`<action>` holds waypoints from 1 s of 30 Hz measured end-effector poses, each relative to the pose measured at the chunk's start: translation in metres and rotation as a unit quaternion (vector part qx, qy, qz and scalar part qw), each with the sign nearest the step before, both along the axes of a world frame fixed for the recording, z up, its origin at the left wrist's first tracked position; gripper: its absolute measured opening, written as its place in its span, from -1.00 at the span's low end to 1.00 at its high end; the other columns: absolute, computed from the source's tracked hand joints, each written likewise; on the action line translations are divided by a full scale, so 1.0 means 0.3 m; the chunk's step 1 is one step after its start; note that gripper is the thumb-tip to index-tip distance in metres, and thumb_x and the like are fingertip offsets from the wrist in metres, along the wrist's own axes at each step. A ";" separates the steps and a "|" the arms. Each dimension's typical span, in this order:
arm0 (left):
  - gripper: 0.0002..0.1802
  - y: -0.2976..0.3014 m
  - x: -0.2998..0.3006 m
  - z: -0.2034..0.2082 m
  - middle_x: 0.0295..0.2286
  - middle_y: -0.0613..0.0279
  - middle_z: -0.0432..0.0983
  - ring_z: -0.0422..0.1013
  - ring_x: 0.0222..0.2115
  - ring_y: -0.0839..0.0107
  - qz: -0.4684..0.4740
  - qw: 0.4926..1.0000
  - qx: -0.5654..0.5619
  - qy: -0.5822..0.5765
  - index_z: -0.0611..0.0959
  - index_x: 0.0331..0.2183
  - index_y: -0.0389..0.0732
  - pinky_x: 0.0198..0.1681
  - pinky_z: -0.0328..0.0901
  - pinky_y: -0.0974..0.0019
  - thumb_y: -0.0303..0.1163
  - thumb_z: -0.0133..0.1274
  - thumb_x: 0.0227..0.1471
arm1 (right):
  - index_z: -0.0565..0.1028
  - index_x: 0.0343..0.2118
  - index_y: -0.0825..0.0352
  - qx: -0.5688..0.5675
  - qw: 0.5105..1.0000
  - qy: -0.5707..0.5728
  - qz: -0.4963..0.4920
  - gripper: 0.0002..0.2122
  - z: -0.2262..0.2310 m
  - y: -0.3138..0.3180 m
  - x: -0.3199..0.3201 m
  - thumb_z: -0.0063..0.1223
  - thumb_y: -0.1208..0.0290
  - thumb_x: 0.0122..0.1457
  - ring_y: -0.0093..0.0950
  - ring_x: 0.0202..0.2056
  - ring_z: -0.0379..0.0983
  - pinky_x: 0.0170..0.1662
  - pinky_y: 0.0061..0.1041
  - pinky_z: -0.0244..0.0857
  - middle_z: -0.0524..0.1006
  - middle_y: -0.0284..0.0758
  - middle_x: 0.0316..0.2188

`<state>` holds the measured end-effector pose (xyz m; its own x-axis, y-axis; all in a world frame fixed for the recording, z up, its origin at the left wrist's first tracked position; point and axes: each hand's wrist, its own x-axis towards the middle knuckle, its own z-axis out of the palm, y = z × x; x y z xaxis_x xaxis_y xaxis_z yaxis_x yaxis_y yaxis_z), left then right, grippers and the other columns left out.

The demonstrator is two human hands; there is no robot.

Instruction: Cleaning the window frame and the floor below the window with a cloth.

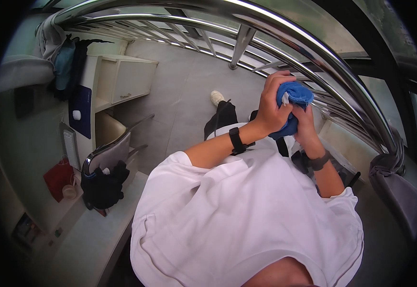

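Observation:
A bunched blue cloth [296, 92] with a small white tag [285, 98] is squeezed between my two hands, in front of my body. My left hand [269, 106] wraps round its left side, fingers bent over the far edge. From the right and below, my right hand [305, 126] grips the same cloth; part of its fingers is hidden behind the folds. A lower fold of the cloth hangs under both hands. Just beyond the hands runs a shiny metal railing [335, 71], and the cloth appears close to its bars.
The railing curves from the far left to the right, with windows behind it. Grey fabric [400, 191] hangs at its right end. On the left stand a white cabinet [134, 79], a desk with a blue mouse pad [80, 107] and keyboard [70, 143], and a chair [110, 155].

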<state>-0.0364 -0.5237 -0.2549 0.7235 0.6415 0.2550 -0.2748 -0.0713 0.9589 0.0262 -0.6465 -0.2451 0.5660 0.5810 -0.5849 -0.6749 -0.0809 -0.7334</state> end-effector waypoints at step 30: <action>-0.19 0.929 -0.972 -0.618 -0.06 0.18 0.41 0.34 -0.03 0.36 0.106 0.834 -0.515 0.170 0.31 0.11 -0.25 0.06 0.26 0.29 -0.49 0.22 -0.25 | 0.37 0.05 0.40 0.049 0.637 -0.104 0.762 -0.38 -0.592 1.533 -0.501 0.38 0.34 -0.09 -0.47 -0.06 0.40 0.08 -0.48 0.22 0.50 -0.25 -0.10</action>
<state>-0.3279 -0.2450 -0.4404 0.4848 0.5164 -0.7059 -0.0605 0.8250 0.5619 -0.1241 -0.1865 -0.4227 -0.6407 0.5762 -0.5075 0.2448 -0.4731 -0.8463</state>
